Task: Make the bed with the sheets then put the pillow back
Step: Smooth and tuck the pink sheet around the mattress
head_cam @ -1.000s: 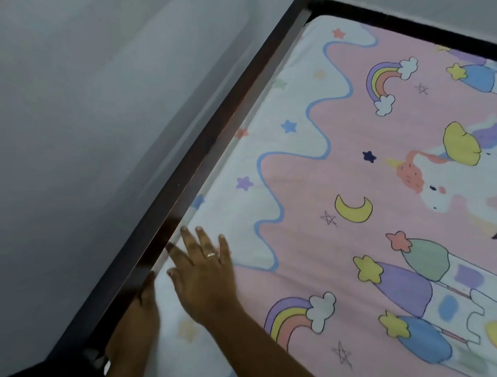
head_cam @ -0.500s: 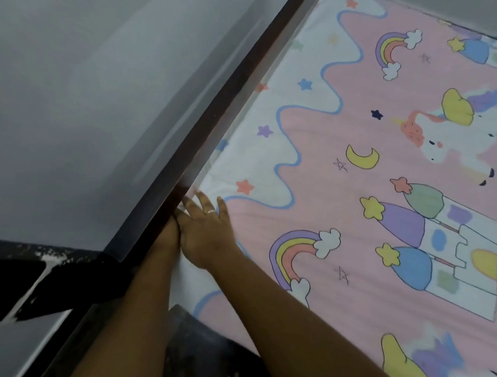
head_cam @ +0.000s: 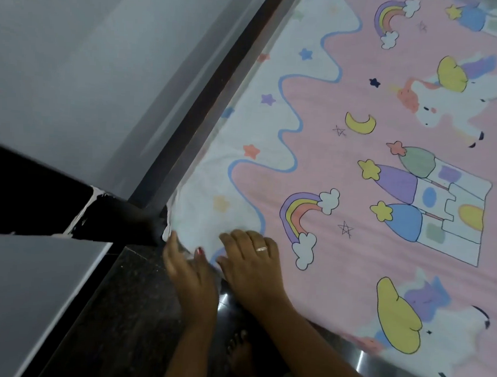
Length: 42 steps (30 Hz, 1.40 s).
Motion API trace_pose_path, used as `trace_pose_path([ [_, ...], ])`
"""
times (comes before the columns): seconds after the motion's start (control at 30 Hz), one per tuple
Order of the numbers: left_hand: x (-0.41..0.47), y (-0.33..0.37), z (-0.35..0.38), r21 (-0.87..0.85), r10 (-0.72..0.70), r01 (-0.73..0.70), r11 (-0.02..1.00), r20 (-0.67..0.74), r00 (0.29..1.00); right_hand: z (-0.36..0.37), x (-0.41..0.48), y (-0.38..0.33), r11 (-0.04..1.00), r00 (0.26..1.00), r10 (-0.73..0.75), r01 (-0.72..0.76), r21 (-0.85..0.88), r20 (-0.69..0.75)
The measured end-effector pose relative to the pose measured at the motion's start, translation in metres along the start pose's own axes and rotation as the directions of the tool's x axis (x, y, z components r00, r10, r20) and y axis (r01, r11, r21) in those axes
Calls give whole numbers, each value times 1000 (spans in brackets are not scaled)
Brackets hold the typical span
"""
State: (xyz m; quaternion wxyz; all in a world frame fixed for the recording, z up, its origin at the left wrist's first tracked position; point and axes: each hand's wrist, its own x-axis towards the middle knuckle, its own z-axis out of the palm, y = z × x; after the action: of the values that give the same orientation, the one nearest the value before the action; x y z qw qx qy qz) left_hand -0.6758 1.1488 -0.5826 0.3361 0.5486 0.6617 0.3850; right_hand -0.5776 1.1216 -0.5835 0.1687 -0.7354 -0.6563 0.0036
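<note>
**Item: sheet** (head_cam: 314,151). Pink cloth with a white wavy-edged border, printed with rainbows, stars, a moon, castles and unicorns. It lies spread flat over the bed and fills the right and upper part of the view. Its near-left corner sits at the end of the dark bed frame (head_cam: 216,84), directly under both hands.

**Left hand** (head_cam: 191,274). At the outer edge of that corner. The fingers reach up along the side of the sheet and the thumb, with a red nail, lies on top of the cloth. Whether it pinches the sheet or only touches it cannot be told.

**Right hand** (head_cam: 252,262). Just beside the left hand, further onto the bed. It lies palm-down on the sheet's border, fingers pressing the cloth and gripping nothing. A ring (head_cam: 261,248) is on one finger.

**Surroundings.** Grey wall (head_cam: 90,67) beyond the frame. Dark speckled floor (head_cam: 128,311) below the corner. A bare foot (head_cam: 238,356) on the floor between the forearms.
</note>
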Motion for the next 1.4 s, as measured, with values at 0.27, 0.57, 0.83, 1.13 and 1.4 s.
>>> trace_pose_path([
  [0.27, 34, -28, -8, -236, -620, 675, 699, 272, 736, -13, 0, -1, 979, 959, -118, 156, -132, 258],
  [0.57, 45, -39, -31, 527, -457, 315, 790, 161, 875, -8, 14, -3, 935, 888, -259, 329, -130, 381],
  [0.83, 50, -63, -53, 769, -255, 145, 622, 24, 967, 2, -7, -41, 936, 898, -334, 352, -10, 288],
  [1.13, 51, -52, -25, 563, -555, 443, 697, 34, 831, 8, -41, -26, 944, 881, -199, 54, 326, 429],
  [1.4, -57, -58, 25, 137, -852, 882, 451, 360, 380, 4, -152, 53, 480, 535, 415, -816, 322, 736],
])
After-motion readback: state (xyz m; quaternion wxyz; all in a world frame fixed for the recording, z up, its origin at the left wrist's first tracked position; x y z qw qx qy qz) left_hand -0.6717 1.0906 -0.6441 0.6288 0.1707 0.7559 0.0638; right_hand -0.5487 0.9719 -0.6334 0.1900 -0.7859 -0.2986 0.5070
